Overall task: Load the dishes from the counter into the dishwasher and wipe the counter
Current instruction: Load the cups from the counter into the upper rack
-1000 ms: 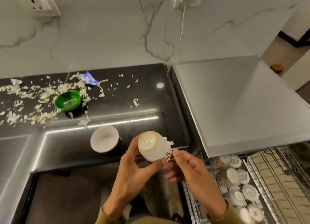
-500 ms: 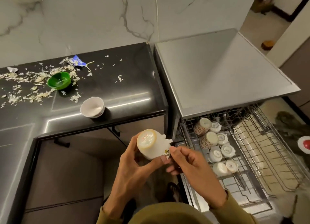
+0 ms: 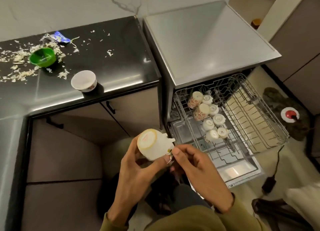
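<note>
Cup [image 3: 152,145] is lying base-up in both hands: left hand [image 3: 136,168] is gripping it, right hand [image 3: 194,168] is pinching its rim, near the dishwasher rack [image 3: 256,120].

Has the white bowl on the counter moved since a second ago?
No. The bowl sits at the same spot near the counter's front edge, right of the green bowl; only the camera shifted.

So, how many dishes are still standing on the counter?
2: a green bowl at the left among the scraps, and a white cup near the front edge. A third cup is held in the left hand, off the counter.
</note>
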The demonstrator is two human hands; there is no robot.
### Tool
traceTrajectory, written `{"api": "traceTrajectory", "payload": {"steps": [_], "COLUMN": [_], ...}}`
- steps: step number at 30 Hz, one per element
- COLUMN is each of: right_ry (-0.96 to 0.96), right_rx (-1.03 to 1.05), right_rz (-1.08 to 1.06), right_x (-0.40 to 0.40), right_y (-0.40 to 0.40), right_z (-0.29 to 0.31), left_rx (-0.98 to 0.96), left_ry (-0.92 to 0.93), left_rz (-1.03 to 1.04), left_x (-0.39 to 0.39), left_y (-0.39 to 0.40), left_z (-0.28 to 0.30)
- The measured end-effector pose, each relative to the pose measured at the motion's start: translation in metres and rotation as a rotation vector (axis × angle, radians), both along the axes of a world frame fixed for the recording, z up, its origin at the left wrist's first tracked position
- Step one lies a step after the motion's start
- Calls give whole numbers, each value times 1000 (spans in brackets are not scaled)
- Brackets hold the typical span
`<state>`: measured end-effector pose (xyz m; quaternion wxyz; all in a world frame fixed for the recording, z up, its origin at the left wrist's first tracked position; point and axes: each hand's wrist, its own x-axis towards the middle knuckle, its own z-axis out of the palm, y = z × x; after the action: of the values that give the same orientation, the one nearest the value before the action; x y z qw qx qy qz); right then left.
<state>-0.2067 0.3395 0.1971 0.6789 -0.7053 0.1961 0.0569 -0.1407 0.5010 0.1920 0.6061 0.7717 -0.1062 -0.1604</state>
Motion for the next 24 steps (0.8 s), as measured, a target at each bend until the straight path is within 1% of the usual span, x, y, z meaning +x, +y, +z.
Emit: {"api": "traceTrajectory", "payload": {"steps": [6, 10, 13, 19, 22, 24], "right_ry": [-36, -105, -118, -138, -140, -123], "right_rx": [-141, -225, -280, -339, -355, -372], "right_rz": [-77, -79, -71, 19, 95, 159], "right_x": [-26, -33, -40, -56, -65, -71], "right_y": [-9, -32, -54, -103, -143, -172], "right_z": [10, 18, 19, 17, 15, 14], "left_rx": [-26, -58, -45, 6, 50, 70], "left_ry": [2, 3, -12, -47, -78, -66], "left_rz": [-51, -93, -141, -222, -217, -189], "left_x": [-23, -31, -38, -55, -70, -83], "left_y": [-11, -32, -56, -115, -155, -179], "left_z": [4, 10, 10, 10, 3, 0]}}
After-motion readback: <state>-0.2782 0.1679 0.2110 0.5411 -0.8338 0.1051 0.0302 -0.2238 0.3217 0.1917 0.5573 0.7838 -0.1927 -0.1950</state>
